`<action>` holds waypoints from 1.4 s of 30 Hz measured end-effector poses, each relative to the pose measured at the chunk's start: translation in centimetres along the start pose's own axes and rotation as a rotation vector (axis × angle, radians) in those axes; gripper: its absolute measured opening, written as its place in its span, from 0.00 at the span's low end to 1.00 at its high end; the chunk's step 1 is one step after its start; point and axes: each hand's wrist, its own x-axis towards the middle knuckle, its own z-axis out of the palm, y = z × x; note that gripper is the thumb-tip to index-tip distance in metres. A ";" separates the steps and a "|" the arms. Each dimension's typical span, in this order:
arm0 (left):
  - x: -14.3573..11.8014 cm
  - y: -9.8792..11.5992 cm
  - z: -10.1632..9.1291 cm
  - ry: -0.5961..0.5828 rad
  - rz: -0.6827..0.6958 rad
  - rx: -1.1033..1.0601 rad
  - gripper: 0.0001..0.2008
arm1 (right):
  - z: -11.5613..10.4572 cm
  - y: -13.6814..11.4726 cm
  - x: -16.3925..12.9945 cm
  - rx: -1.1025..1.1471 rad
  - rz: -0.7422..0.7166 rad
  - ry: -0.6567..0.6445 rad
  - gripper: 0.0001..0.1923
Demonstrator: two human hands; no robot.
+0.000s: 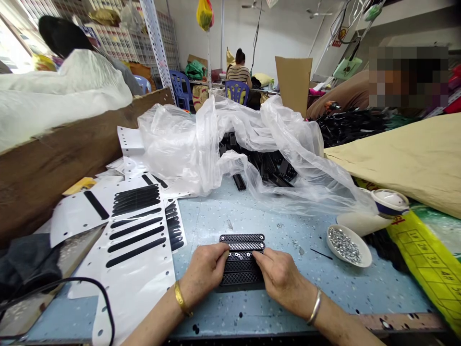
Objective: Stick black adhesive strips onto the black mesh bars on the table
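Observation:
Several black lattice-patterned plastic strips (240,265) lie side by side on the blue table in front of me. The two farthest strips (242,239) carry small silvery metal pieces at their ends. A few loose metal pieces (238,255) rest on a middle strip. My left hand (211,264) is closed, thumb and index finger pinched at that strip's left end. My right hand (279,269) is pinched at its right end. Whatever is between the fingertips is too small or hidden to make out.
A white bowl (365,252) of small metal pieces stands right, beside a thin black stick (321,253). White sheets with black adhesive strips (136,238) lie left. Behind, a clear plastic bag (180,144) holds black parts (268,166). Other people sit farther back and at right.

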 end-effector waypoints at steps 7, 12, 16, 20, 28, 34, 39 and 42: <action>-2.2 0.0 -0.4 0.042 0.218 0.265 0.17 | -0.2 -0.1 -0.3 -0.100 -0.033 -0.118 0.21; -2.4 0.1 0.0 -0.006 0.284 0.457 0.21 | -0.4 -0.4 0.1 -0.152 -0.032 -0.224 0.23; -2.2 0.2 0.0 -0.038 0.263 0.405 0.20 | -0.6 -0.3 0.0 -0.188 -0.036 -0.267 0.25; -2.1 0.0 0.0 -0.036 0.234 0.321 0.17 | -1.0 0.2 -1.2 -0.221 -0.024 -0.256 0.25; -2.1 -0.2 0.1 0.013 0.264 0.272 0.18 | -1.5 1.6 -3.3 -0.287 0.000 -0.177 0.26; -2.1 -0.5 0.2 0.032 0.287 0.292 0.18 | -1.6 1.8 -3.5 -0.301 -0.017 -0.154 0.27; -2.1 -0.6 0.4 0.050 0.303 0.304 0.18 | -1.7 1.6 -2.8 -0.229 -0.010 -0.180 0.24; -2.0 -0.6 0.4 0.069 0.322 0.311 0.18 | -2.2 1.8 -2.4 -0.173 0.012 -0.235 0.22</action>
